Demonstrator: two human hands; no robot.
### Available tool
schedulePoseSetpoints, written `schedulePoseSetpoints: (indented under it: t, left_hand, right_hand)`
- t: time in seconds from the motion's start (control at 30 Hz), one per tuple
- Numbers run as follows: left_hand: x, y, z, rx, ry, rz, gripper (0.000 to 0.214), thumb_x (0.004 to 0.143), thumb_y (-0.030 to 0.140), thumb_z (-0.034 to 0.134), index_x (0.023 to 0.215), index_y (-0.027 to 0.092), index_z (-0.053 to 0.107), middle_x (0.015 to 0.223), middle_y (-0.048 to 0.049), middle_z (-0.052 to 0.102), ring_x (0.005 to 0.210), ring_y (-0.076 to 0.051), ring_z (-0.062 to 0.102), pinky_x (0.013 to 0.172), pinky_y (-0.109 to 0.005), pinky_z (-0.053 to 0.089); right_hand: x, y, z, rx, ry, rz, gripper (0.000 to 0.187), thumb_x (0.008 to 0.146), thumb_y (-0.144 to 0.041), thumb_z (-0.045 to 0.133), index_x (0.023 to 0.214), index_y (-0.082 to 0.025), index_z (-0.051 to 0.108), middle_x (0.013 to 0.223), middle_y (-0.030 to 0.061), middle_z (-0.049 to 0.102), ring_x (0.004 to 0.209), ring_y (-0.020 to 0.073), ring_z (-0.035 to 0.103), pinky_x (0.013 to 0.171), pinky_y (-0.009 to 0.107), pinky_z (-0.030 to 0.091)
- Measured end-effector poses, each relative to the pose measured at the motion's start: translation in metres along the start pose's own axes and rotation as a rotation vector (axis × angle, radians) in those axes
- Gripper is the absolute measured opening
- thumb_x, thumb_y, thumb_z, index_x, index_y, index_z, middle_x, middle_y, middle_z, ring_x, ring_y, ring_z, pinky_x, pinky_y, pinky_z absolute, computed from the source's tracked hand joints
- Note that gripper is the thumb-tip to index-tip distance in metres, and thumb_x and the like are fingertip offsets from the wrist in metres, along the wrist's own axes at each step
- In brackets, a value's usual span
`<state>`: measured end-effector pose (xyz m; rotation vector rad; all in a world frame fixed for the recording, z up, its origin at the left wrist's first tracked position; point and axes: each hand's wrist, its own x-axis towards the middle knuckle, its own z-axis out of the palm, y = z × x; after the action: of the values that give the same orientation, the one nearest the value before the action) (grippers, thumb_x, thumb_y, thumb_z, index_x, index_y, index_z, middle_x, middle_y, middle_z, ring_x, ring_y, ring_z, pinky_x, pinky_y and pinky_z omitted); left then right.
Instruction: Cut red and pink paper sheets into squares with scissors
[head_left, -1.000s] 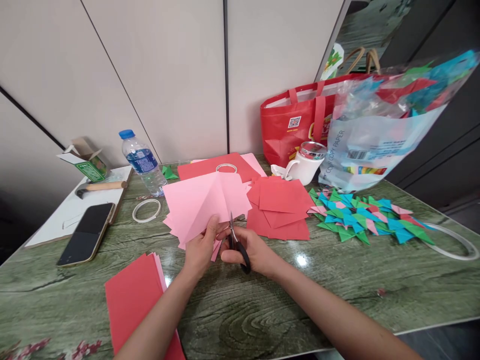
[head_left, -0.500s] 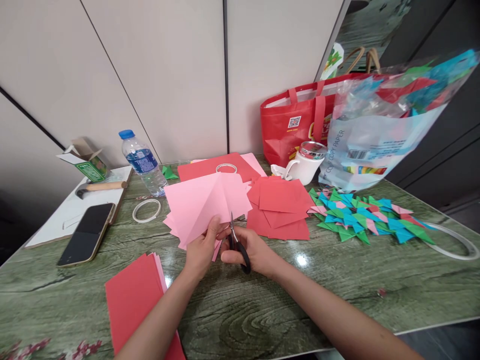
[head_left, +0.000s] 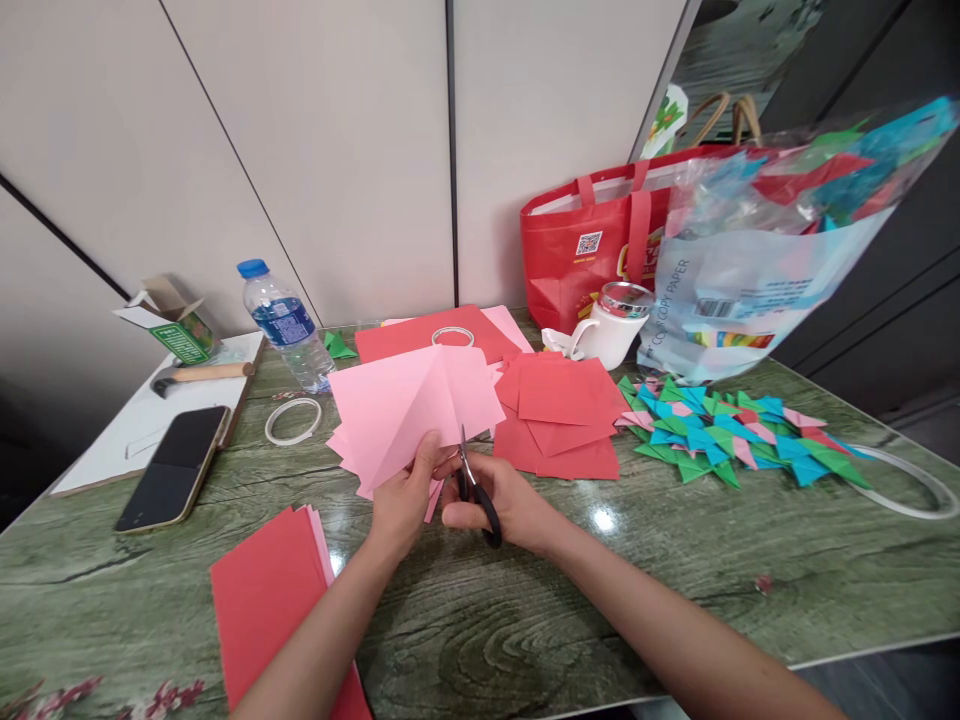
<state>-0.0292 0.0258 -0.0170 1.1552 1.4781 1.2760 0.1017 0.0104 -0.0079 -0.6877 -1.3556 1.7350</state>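
A folded sheet of pink paper (head_left: 397, 410) is pinched at its lower edge by my left hand (head_left: 407, 500), thumb on top. My right hand (head_left: 502, 505) grips a pair of black-handled scissors (head_left: 487, 512), fingers in the loops. The metal blades point up and away, at the lower right edge of the pink sheet; whether they are closed on the paper I cannot tell. More pink paper lies under the held sheet. Just right of it is a pile of red paper pieces (head_left: 570, 390). A stack of red sheets (head_left: 270, 600) with pink ones beneath lies by my left forearm.
Along the back stand a water bottle (head_left: 285, 325), a white mug (head_left: 611, 330), a red bag (head_left: 562, 260) and a plastic paper pack (head_left: 735, 290). Folded paper triangles (head_left: 720, 430) cover the right side. A phone (head_left: 176, 468), a hammer (head_left: 202, 375) and a tape roll (head_left: 293, 422) lie left.
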Motion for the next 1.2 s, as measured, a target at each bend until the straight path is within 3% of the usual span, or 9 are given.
schedulePoseSetpoints:
  t: [0.43,0.87,1.2]
  left_hand:
    - [-0.0012,0.0002,0.0022,-0.041,0.026,-0.003,0.042,0.066,0.045,0.057,0.091,0.013,0.064,0.091,-0.0103,0.066,0.105,-0.025,0.051,0.092,-0.037,0.037]
    - [-0.0018,0.0029,0.0008,-0.032,-0.010,-0.029,0.041,0.066,0.046,0.056,0.088,0.012,0.065,0.087,-0.0100,0.067,0.100,-0.024,0.055,0.091,-0.036,0.038]
    - [-0.0013,0.0014,0.0012,0.089,0.050,0.062,0.041,0.068,0.050,0.052,0.088,0.015,0.064,0.097,-0.0090,0.065,0.097,-0.022,0.056,0.091,-0.035,0.036]
  right_hand:
    - [-0.0013,0.0000,-0.0010,-0.008,-0.004,0.007,0.050,0.053,-0.040,0.074,0.091,-0.015,0.053,0.068,-0.0013,0.051,0.058,0.0096,0.043,0.053,0.022,0.033]
    - [-0.0005,-0.0023,0.0004,-0.011,0.001,-0.005,0.047,0.054,-0.039,0.074,0.087,-0.015,0.051,0.065,-0.0026,0.049,0.055,0.0087,0.042,0.052,0.022,0.033]
    - [0.0010,-0.0015,0.0002,-0.044,0.048,0.011,0.050,0.050,-0.045,0.073,0.082,-0.014,0.051,0.060,-0.0050,0.044,0.051,0.0070,0.036,0.048,0.021,0.029]
